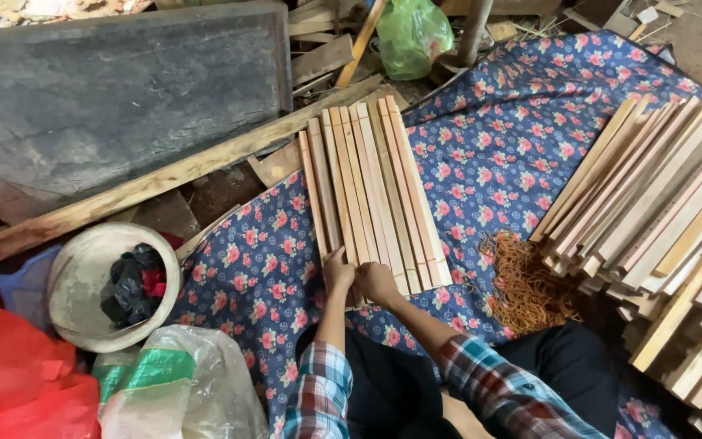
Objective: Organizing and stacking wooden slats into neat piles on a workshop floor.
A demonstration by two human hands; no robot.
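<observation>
Several thin wooden slats [371,187] lie side by side in a row on a blue floral cloth [497,154]. My left hand [337,271] and my right hand [377,281] rest together at the near ends of the left-hand slats, fingers closed on the ends of one or two of them. Both arms wear plaid sleeves. The exact slat each hand grips is partly hidden by the fingers.
A large pile of wooden slats [668,219] sits at the right. A heap of orange rubber bands [526,284] lies between the pile and my knees. A round bowl [83,284] with dark rags, plastic bags [180,390], a dark slab [115,89] and a plank [156,183] lie left.
</observation>
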